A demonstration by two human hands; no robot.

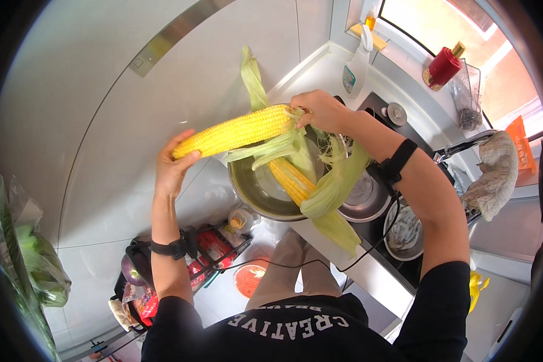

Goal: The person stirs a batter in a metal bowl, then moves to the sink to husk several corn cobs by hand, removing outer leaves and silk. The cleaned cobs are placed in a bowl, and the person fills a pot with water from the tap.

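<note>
An ear of yellow corn is held sideways above a stainless steel bowl. My left hand grips its left end between thumb and fingers. At the other end, my right hand pinches the stalk end, where pale green husk hangs down. A second ear of corn leans in the bowl, its lower end wrapped in loose husk that spills over the rim. Corn silk clings near that husk. Another husk leaf sticks up behind the held ear.
To the right are a metal basin and a bowl of raw shrimp or similar seafood. A spray bottle stands in the counter corner. A cloth drapes over the faucet. A black cable crosses before my legs.
</note>
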